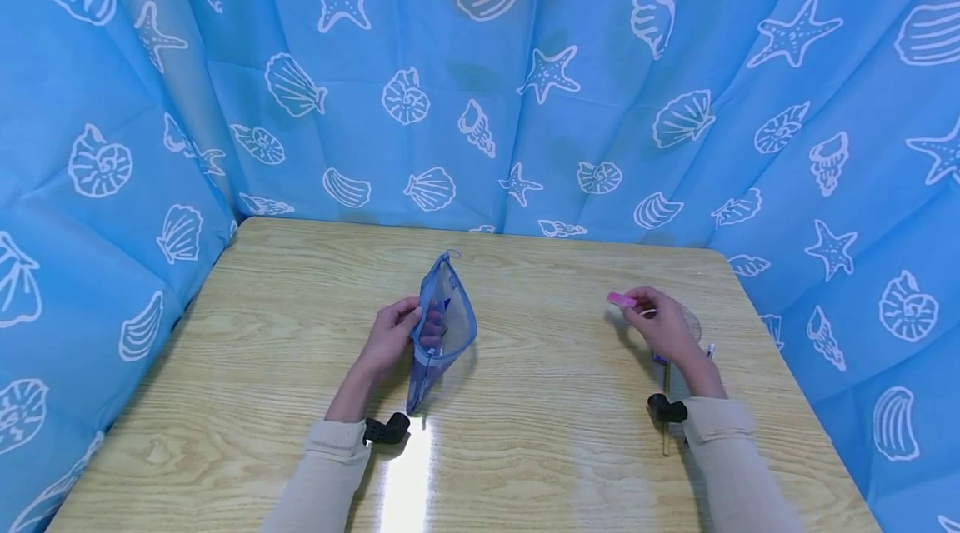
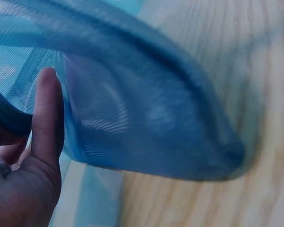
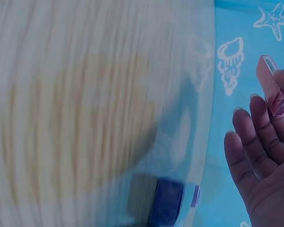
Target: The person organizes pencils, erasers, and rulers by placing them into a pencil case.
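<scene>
Far left: blue curtain with white shell and starfish print [image 1: 101, 162], running round behind the light wood-grain counter [image 1: 547, 433].

Left of centre: my left hand [image 1: 392, 337] is clamped on the side wall of a translucent blue mesh pouch [image 1: 467, 325] with a darker blue rim. My thumb lies at the mouth and my fingers show through the mesh; I judge this grip spreads the mouth and stops the soft fabric folding in. The pouch is tilted, its opening facing up and to the right, presumably so the inside can be seen and reached from my other side. A small dark blue patch shows inside; cannot tell what it is.

Right of centre, well apart from the pouch: a small pink rectangular block [image 1: 621, 300], pinched above the counter by my right hand [image 1: 662, 329]. Thumb and finger meet on one end; the other fingers are loose. Likely reason: so small a piece needs only the tips, and the far end stays exposed.

Under and beside my right wrist, partly hidden: a round clear disc [image 1: 692, 321], a dark blue block [image 3: 165, 203] and a thin brownish stick [image 1: 666, 440], lying close together, perhaps for easy reach.
</scene>
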Demonstrator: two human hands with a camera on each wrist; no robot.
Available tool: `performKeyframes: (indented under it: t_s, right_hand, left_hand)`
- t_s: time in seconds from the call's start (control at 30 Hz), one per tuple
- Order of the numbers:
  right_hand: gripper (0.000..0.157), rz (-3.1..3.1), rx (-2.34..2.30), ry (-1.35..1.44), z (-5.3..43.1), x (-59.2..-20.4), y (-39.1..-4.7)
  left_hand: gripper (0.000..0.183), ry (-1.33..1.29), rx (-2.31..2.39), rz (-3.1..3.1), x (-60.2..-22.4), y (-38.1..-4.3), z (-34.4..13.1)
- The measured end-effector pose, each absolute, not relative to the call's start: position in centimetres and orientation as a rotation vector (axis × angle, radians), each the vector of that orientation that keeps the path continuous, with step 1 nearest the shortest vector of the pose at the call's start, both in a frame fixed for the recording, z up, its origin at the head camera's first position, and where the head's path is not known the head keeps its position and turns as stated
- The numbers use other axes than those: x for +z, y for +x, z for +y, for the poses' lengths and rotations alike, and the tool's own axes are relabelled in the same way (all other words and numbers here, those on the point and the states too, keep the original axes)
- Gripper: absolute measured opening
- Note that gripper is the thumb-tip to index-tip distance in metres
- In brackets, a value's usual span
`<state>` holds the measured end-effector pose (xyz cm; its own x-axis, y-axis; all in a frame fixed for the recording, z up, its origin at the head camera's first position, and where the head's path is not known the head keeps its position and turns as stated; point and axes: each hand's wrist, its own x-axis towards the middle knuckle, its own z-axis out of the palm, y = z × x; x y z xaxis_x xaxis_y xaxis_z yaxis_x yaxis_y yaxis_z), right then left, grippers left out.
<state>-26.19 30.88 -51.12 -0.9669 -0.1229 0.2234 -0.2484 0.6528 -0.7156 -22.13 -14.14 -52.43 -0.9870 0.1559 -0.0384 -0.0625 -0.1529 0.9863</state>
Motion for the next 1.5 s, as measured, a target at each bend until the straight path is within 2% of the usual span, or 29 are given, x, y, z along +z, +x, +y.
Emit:
performKeyframes:
  t_s: [0.67,1.5]
  right_hand:
    - [0.021,-2.683,1.27,0.373,27.1,-50.0,-25.9]
    - [0.018,-2.755,1.307,0.478,21.8,-48.9,-24.8]
  left_hand:
    - [0.026,0.15,2.218,1.982,-53.2,-22.2,-14.2]
    - [0.032,0.167,2.187,1.98,-53.8,-22.2,-14.3]
